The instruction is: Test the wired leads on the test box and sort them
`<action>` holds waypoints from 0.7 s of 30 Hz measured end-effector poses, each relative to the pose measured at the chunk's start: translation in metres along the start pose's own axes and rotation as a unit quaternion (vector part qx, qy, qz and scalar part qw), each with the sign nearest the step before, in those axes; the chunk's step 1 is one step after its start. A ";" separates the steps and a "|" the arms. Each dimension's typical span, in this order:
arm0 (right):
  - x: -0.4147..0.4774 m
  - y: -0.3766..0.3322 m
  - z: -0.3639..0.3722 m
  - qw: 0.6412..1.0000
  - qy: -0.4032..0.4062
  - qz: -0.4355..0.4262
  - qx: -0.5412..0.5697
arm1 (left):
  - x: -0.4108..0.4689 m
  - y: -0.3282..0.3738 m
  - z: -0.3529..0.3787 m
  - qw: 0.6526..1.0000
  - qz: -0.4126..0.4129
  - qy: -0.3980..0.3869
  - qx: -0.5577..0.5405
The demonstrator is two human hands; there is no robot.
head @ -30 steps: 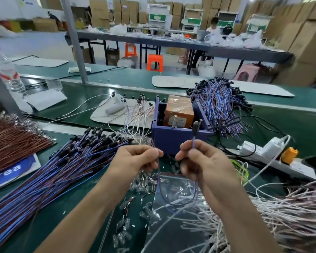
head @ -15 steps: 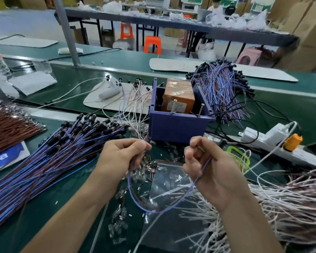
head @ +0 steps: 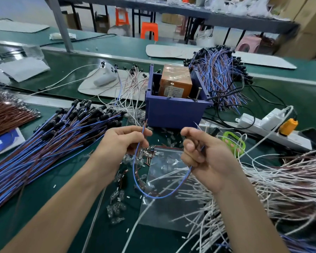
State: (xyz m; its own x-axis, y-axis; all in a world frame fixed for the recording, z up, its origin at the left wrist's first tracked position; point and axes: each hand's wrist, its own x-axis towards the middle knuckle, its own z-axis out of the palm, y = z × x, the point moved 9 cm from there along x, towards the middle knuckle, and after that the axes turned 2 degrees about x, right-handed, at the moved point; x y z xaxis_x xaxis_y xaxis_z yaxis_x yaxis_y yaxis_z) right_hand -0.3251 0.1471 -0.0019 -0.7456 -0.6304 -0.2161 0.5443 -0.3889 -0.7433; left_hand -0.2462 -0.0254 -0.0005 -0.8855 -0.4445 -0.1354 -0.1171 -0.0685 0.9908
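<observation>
One light, floppy lead point(head: 154, 197) sags between my left hand point(head: 122, 143) and right hand point(head: 206, 156), each pinching near an end, likely the best grip.

The work surface is a green bench point(head: 44, 189) crossed by a silver metal rail point(head: 117, 56). A grey metal post point(head: 59, 24) stands on the rail at upper left. Behind the bench, a long dark table point(head: 226, 21) rests on black legs. An orange stool point(head: 149, 30), a second orange stool point(head: 121, 14) and a pink stool point(head: 248, 45) stand near those legs on the pale floor point(head: 16, 8). Cardboard boxes point(head: 306, 24) are stacked at right.
</observation>
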 end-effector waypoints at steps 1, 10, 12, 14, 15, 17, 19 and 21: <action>0.000 0.000 0.000 1.000 0.001 0.002 -0.010 | 0.000 -0.001 0.003 1.000 0.001 -0.014 0.003; 0.001 0.015 -0.004 0.998 0.015 0.027 -0.063 | -0.001 -0.014 0.006 0.999 -0.025 -0.002 -0.044; -0.002 0.016 -0.007 0.983 0.039 0.022 -0.176 | 0.000 -0.018 0.003 0.997 -0.036 0.019 -0.061; -0.003 0.015 -0.009 0.969 0.057 0.011 -0.240 | 0.000 -0.019 0.001 0.997 -0.043 0.030 -0.064; -0.003 0.014 -0.008 0.967 0.057 0.005 -0.248 | -0.001 -0.018 0.001 0.997 -0.043 0.034 -0.057; -0.004 0.012 -0.003 0.970 0.044 -0.006 -0.240 | -0.003 -0.015 0.001 0.998 -0.033 0.033 -0.033; -0.003 0.011 0.002 0.969 0.028 -0.016 -0.246 | -0.006 -0.011 0.004 0.999 -0.021 0.026 -0.012; -0.003 0.012 0.007 0.960 0.022 -0.031 -0.278 | -0.009 -0.007 0.006 1.000 -0.010 0.023 0.001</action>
State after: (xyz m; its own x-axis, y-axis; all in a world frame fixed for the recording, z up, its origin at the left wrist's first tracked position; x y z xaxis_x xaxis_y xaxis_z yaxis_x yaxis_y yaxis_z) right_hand -0.3136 0.1397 -0.0056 -0.7919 -0.5842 -0.1778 0.2184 0.0009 -0.9759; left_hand -0.2403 -0.0155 -0.0060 -0.8616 -0.4831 -0.1560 -0.1357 -0.0771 0.9878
